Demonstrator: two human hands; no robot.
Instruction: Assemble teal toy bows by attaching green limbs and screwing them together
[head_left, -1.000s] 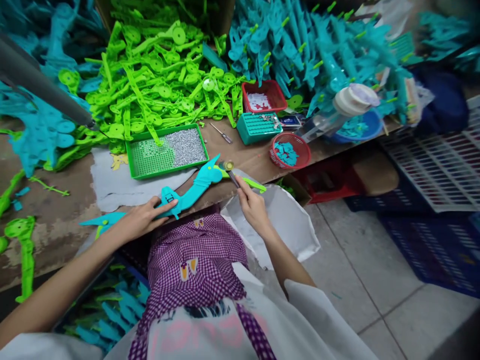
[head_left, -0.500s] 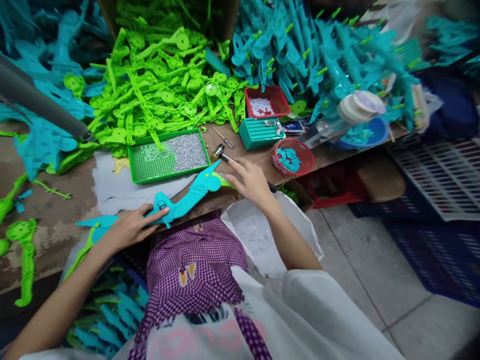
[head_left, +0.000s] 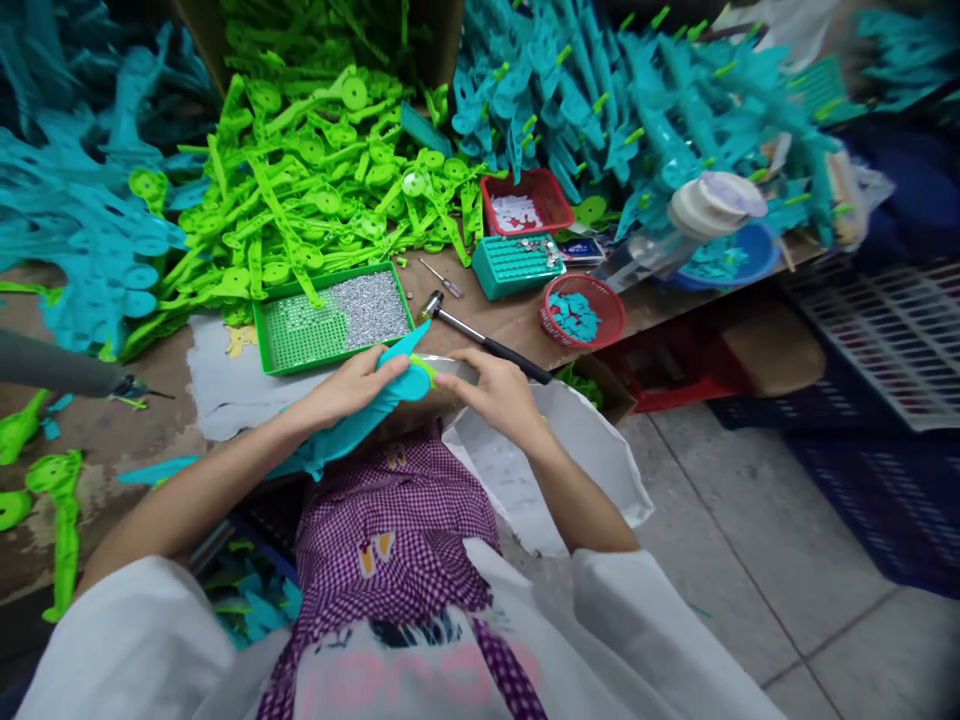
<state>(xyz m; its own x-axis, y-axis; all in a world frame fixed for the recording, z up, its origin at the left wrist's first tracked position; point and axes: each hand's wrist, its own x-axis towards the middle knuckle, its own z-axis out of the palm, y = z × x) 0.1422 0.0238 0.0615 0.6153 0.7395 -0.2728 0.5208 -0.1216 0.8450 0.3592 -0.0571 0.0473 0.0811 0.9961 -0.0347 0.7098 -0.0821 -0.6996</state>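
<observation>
A long teal plastic toy body [head_left: 411,384] with a lime-green piece at its round end lies along the table's front edge. My left hand [head_left: 358,386] is closed around it from above, near the pointed end, fingers partly hidden. My right hand [head_left: 496,392] has thumb and fingers bent at the green piece's end, seeming to pinch it; the contact is partly covered. Just beyond the right hand lies a hammer [head_left: 480,338] with a black handle. A green tray [head_left: 271,366] holding small metal pins stands past the left hand.
Lime-green arms [head_left: 322,190] and teal bodies [head_left: 540,90] are heaped at the back. A red basket [head_left: 581,345], a teal block [head_left: 501,290] and a screwdriver [head_left: 442,280] sit at centre right. From the left reaches a grey power screwdriver [head_left: 60,365]. A white bag [head_left: 600,460] hangs below the edge.
My left hand has slid right along the toy body to its pointed end and gripped it. My right hand has left the hammer for the green piece. The power screwdriver has swung lower left.
</observation>
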